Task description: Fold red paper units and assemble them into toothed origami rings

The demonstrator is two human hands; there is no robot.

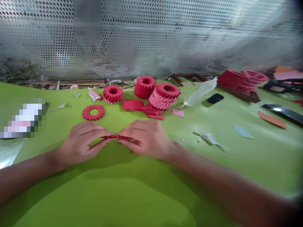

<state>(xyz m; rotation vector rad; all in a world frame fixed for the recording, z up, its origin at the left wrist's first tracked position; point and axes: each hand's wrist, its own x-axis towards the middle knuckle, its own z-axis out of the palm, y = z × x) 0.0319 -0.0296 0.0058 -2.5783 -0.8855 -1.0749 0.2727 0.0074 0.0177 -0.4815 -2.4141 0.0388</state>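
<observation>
Between my two hands stretches a thin red strip of folded paper (115, 137), seen edge-on above the table. My left hand (81, 140) pinches its left end between thumb and fingers. The right end is pinched by my right hand (148, 138), whose fingers hide part of it; a bit of red paper shows below them. Just beyond my left hand lies a flat red paper ring (93, 112) with a toothed edge. Past my right hand are red folded paper pieces (133, 104) and a stack of red and pink toothed rings (165, 94).
More red ring stacks (145, 86) stand at the back, near a perforated metal screen (132, 37). A clear glue bottle (201, 91) and black cap (215, 98) lie right of centre. Paper scraps (243, 131), a dark phone-like object (284, 114) and a brown tray (239, 92) are at right.
</observation>
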